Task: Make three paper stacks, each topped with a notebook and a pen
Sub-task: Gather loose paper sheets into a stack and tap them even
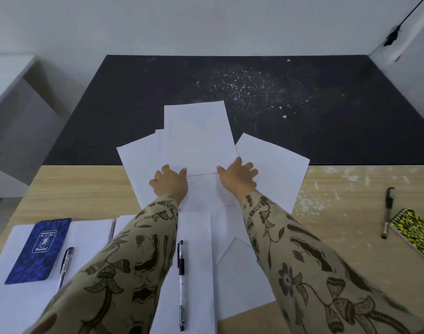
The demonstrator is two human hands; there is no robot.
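Observation:
Several loose white sheets (198,138) lie fanned out at the table's middle. My left hand (170,182) and my right hand (237,178) press flat on them with fingers spread, at the near edge of the top sheet. At near left a paper stack (85,235) carries a blue notebook (40,250) and a pen (65,266). Another paper stack (196,237) lies in the near middle with a pen (181,285) on it; my left sleeve hides part of it. A yellow-black notebook (413,231) and a pen (387,212) lie on the bare wood at right.
The table has a pale wood near half (85,189) and a dark far half (278,92) speckled with white flecks. A white wall stands behind it. A white shelf unit (11,92) stands off the left edge.

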